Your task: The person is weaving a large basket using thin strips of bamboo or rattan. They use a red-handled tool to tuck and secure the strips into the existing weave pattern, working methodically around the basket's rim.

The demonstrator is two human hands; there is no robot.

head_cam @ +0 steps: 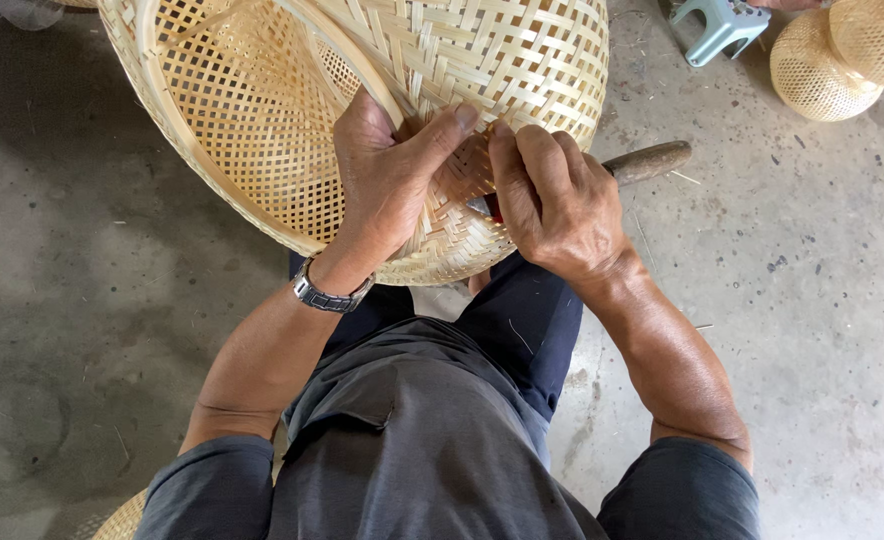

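Bamboo basket (362, 120) rests on my lap; my left hand (387, 175) grips its woven wall, my right hand (552, 200) is closed around a wooden-handled knife (642, 162) at the weave.

Grey concrete floor (822, 300), pale blue stool (719, 27), daylight.

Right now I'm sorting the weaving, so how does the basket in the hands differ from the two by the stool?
The large basket lies tilted on the lap, gripped by the left hand; the small baskets sit untouched on the floor. It shows an open mouth; they look rounded. All are pale woven strips.
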